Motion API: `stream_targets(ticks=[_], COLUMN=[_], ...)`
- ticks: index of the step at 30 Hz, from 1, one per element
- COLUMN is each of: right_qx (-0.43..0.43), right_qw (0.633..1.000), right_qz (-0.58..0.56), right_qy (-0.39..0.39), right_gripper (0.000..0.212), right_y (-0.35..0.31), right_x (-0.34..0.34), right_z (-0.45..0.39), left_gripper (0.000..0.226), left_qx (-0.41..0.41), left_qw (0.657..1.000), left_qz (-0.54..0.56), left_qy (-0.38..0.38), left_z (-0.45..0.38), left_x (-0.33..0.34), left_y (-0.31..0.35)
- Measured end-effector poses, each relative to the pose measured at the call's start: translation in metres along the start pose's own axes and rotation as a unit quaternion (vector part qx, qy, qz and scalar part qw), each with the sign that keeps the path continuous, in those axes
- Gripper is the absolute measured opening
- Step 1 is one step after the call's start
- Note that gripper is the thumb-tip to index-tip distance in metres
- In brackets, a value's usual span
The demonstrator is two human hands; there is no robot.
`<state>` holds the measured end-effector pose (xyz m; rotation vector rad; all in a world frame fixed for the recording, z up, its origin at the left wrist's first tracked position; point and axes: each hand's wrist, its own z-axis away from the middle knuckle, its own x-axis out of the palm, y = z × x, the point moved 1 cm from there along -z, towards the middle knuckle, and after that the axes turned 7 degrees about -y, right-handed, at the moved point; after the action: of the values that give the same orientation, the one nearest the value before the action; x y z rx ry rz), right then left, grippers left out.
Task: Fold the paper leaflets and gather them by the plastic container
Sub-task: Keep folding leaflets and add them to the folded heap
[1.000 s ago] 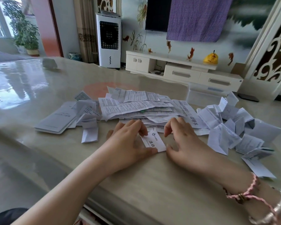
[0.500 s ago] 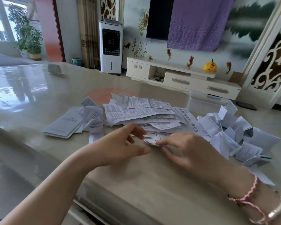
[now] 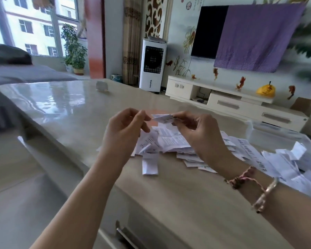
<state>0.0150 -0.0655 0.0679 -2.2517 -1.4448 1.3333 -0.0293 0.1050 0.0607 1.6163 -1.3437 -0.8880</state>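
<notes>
A small folded white leaflet is held up in the air above the table, between both hands. My left hand pinches its left end with thumb and fingertips. My right hand pinches its right end. Below them a heap of unfolded printed leaflets lies on the table. A pile of folded leaflets lies at the right, in front of the clear plastic container. One folded leaflet lies alone nearer the table's front edge.
The glossy beige table stretches far to the left and back, with a small white object near its far edge. Beyond stand a white air cooler and a low TV cabinet.
Both hands lifted the small folded leaflet off the table and now hold it in the air. The camera has tilted up, showing more of the room.
</notes>
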Motion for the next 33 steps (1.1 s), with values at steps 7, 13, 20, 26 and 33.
stream_targets(ticks=[7,13,20,26,33], right_qx=[0.059,0.081,0.111,0.173,0.152], right_qw=[0.988,0.976,0.99,0.96,0.911], right_qz=[0.116,0.001,-0.006,0.187,0.321], right_qy=[-0.079,-0.203,-0.092,-0.114,-0.208], right_gripper=[0.027,0.047,0.044,0.028,0.061], right_y=[0.017,0.014,0.043,0.092,0.093], right_x=[0.041,0.052,0.02,-0.005,0.007], right_z=[-0.043,-0.039,-0.033,-0.037,-0.047], left_gripper=[0.026,0.022,0.019,0.014,0.018], left_qx=[-0.046,-0.066,-0.042,-0.023,-0.023], left_qw=[0.99,0.979,0.97,0.959,0.941], left_qz=[-0.081,-0.164,-0.225,-0.27,-0.327], left_qy=[0.107,0.105,0.085,0.084,0.084], left_z=[-0.024,-0.029,-0.025,-0.026,-0.032], left_x=[-0.018,-0.018,-0.007,0.01,0.022], left_y=[-0.026,-0.034,-0.035,-0.037,-0.039])
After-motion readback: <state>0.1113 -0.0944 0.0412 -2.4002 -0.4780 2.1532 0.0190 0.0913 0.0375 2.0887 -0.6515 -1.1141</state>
